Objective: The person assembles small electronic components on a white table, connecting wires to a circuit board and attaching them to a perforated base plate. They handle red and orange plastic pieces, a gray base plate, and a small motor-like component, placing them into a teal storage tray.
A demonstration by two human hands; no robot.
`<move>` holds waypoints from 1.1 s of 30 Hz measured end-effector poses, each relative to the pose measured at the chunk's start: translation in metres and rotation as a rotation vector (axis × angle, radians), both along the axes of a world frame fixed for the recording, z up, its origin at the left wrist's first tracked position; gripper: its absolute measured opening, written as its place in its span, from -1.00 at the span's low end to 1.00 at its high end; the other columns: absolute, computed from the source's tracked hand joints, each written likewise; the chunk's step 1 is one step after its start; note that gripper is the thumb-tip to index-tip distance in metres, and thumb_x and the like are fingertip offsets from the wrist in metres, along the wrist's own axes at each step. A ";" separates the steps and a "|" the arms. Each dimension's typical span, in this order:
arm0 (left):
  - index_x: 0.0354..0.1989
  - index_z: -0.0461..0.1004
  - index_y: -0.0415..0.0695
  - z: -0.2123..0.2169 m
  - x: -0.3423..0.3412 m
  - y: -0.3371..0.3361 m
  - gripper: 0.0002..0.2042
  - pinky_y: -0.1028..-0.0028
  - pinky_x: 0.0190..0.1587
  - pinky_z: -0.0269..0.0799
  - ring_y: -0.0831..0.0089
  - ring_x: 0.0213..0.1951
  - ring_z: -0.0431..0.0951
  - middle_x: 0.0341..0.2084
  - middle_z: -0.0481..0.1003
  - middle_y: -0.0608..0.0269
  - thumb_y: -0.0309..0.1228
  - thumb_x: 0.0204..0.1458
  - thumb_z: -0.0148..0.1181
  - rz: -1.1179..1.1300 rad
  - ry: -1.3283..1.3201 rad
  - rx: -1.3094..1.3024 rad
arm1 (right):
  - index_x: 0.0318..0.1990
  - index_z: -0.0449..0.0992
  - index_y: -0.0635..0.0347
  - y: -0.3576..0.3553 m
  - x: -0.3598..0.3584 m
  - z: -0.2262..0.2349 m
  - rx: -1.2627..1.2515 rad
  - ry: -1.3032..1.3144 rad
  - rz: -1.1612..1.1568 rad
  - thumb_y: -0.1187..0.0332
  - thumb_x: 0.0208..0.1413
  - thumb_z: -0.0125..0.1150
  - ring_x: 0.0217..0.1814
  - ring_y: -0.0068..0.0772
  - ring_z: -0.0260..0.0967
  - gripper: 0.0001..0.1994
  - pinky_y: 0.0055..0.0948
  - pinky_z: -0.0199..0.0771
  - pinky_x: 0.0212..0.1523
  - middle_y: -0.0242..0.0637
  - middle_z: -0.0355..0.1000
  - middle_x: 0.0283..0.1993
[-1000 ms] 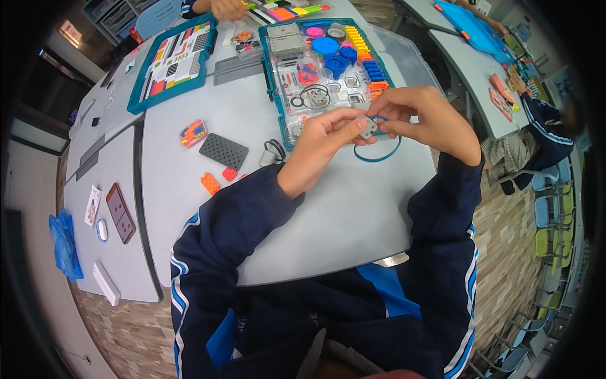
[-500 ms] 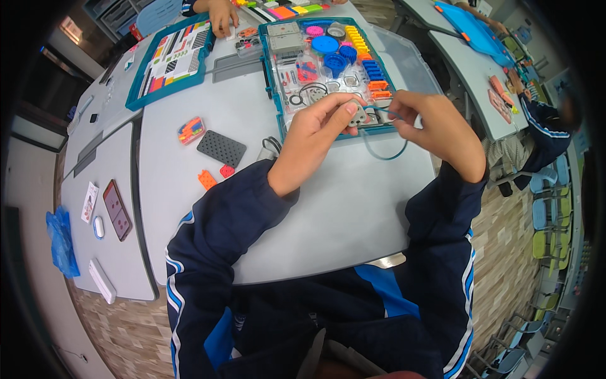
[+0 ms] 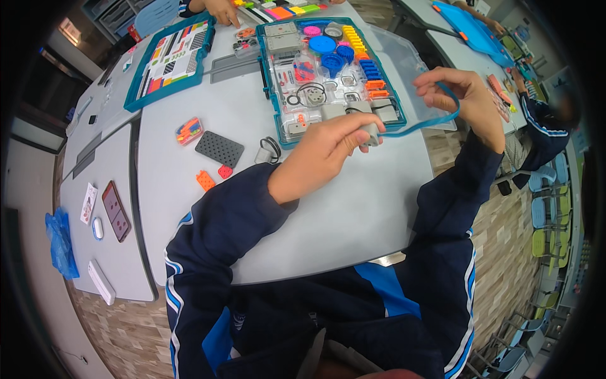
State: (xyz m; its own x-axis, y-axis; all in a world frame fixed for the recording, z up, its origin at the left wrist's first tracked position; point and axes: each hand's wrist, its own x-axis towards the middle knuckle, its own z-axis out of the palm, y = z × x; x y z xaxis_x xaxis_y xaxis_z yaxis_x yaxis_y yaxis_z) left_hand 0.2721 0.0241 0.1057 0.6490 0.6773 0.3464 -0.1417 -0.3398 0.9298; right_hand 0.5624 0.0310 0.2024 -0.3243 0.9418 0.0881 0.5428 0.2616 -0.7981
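Observation:
My left hand (image 3: 325, 145) pinches a small light-grey block (image 3: 371, 134) between thumb and fingers, above the near edge of the kit case. From the block a teal flat cable (image 3: 421, 125) runs to the right and curls up to my right hand (image 3: 466, 98). That hand is raised at the right, its fingers closed around the cable's far part; the cable's end is hidden by them. Beyond my hands lies the open kit case (image 3: 273, 104) with a teal rim, holding grey modules, blue wheels (image 3: 322, 45) and yellow and orange parts.
Left of my arm lie a dark grey perforated plate (image 3: 219, 149), an orange piece (image 3: 205, 180), a red piece (image 3: 225, 171), a small box of coloured parts (image 3: 189, 131) and a grey part with black cable (image 3: 267, 150). Across the table is another person's hand (image 3: 222, 11).
My right hand has moved right and up, drawing the teal cable out from a loop into a longer stretch. My left hand has lowered slightly and turned the block.

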 end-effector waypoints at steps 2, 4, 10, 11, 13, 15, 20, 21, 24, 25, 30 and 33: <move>0.00 0.52 -0.20 -0.008 0.002 0.000 -0.73 0.56 -0.20 0.37 0.58 -0.29 0.44 -0.28 0.54 0.30 -0.30 0.41 -0.06 0.032 0.092 0.010 | 0.11 0.61 0.23 0.000 0.001 0.005 -0.105 -0.015 0.121 0.38 -0.01 0.51 -0.17 -0.58 0.36 -0.53 -0.52 0.43 -0.13 -0.33 0.58 -0.13; -0.10 0.53 -0.22 -0.017 0.002 0.009 -0.73 0.56 -0.22 0.36 0.59 -0.33 0.42 -0.36 0.50 0.32 -0.30 0.41 -0.07 0.076 0.212 0.041 | 0.20 0.56 0.22 0.000 0.005 0.010 -0.182 -0.043 0.250 0.35 0.01 0.52 -0.16 -0.57 0.37 -0.45 -0.52 0.40 -0.13 -0.31 0.57 -0.10; -0.15 0.52 -0.27 -0.033 0.013 0.072 -0.69 0.49 -0.20 0.44 0.50 -0.33 0.53 -0.37 0.58 0.23 -0.22 0.34 0.05 0.288 0.074 -0.033 | 0.23 0.47 0.38 0.035 0.005 -0.030 -0.208 0.138 0.355 -0.15 0.17 0.28 -0.29 -0.56 0.33 -0.26 -0.60 0.32 -0.29 -0.21 0.58 -0.10; -0.14 0.53 -0.30 -0.033 0.015 0.085 -0.68 0.46 -0.20 0.47 0.46 -0.33 0.59 -0.36 0.62 0.17 -0.21 0.31 0.08 0.353 0.066 -0.004 | 0.24 0.44 0.43 0.041 0.004 -0.038 -0.230 0.145 0.264 -0.28 0.17 0.21 -0.32 -0.57 0.30 -0.17 -0.60 0.30 -0.32 -0.18 0.60 -0.09; -0.15 0.54 -0.32 -0.031 0.018 0.113 -0.66 0.45 -0.19 0.49 0.43 -0.29 0.63 -0.33 0.64 0.11 -0.21 0.29 0.12 0.340 0.058 -0.004 | 0.07 0.56 0.37 0.050 -0.001 -0.054 -0.219 0.089 0.036 -0.26 0.30 0.02 -0.37 -0.66 0.33 -0.29 -0.65 0.28 -0.38 -0.27 0.62 -0.23; -0.15 0.54 -0.35 -0.030 0.019 0.130 -0.64 0.45 -0.18 0.51 0.40 -0.27 0.66 -0.30 0.65 0.06 -0.20 0.26 0.16 0.331 0.097 0.007 | 0.00 0.61 0.32 0.062 -0.005 -0.061 -0.200 -0.033 -0.088 -0.16 0.34 0.06 -0.41 -0.72 0.32 -0.40 -0.67 0.25 -0.40 -0.32 0.62 -0.28; -0.09 0.54 -0.31 -0.036 0.026 0.152 -0.63 0.49 -0.21 0.50 0.47 -0.25 0.64 -0.35 0.64 0.14 -0.18 0.23 0.23 0.320 0.406 0.116 | 0.00 0.62 0.30 0.075 -0.013 -0.080 -0.106 0.141 -0.250 0.05 0.34 0.16 -0.47 -0.79 0.22 -0.57 -0.73 0.16 -0.43 -0.52 0.45 -0.47; -0.11 0.55 -0.31 -0.038 0.028 0.153 -0.63 0.47 -0.22 0.50 0.45 -0.27 0.64 -0.37 0.64 0.14 -0.17 0.21 0.25 0.327 0.423 0.164 | 0.01 0.62 0.31 0.076 -0.013 -0.084 -0.083 0.207 -0.269 0.08 0.33 0.19 -0.47 -0.80 0.21 -0.59 -0.74 0.14 -0.44 -0.54 0.40 -0.49; -0.19 0.60 -0.29 -0.042 0.031 0.157 -0.62 0.42 -0.24 0.48 0.40 -0.32 0.63 -0.41 0.63 0.11 -0.14 0.15 0.29 0.345 0.488 0.308 | 0.06 0.59 0.34 0.081 -0.012 -0.091 -0.108 0.414 -0.192 0.19 0.32 0.20 -0.45 -0.79 0.19 -0.63 -0.72 0.12 -0.44 -0.57 0.30 -0.48; -0.21 0.62 -0.27 -0.042 0.031 0.159 -0.62 0.40 -0.25 0.48 0.39 -0.34 0.62 -0.41 0.63 0.10 -0.13 0.13 0.30 0.346 0.538 0.346 | 0.08 0.58 0.35 0.083 -0.013 -0.093 -0.125 0.443 -0.202 0.22 0.32 0.20 -0.45 -0.78 0.18 -0.64 -0.71 0.13 -0.44 -0.55 0.30 -0.46; -0.23 0.66 -0.19 -0.042 0.027 0.161 -0.65 0.35 -0.27 0.45 0.37 -0.41 0.55 -0.43 0.61 0.10 -0.11 0.05 0.35 0.323 0.569 0.404 | 0.03 0.60 0.44 0.089 -0.016 -0.100 -0.155 0.628 -0.150 0.27 0.26 0.29 -0.48 -0.76 0.22 -0.64 -0.76 0.15 -0.52 -0.38 0.43 -0.42; -0.19 0.66 -0.17 -0.042 0.025 0.158 -0.66 0.37 -0.28 0.45 0.40 -0.40 0.53 -0.42 0.61 0.15 -0.14 0.03 0.38 0.319 0.517 0.368 | 0.04 0.59 0.46 0.091 -0.017 -0.101 -0.191 0.603 -0.160 0.31 0.27 0.28 -0.44 -0.74 0.29 -0.66 -0.73 0.21 -0.52 -0.35 0.46 -0.38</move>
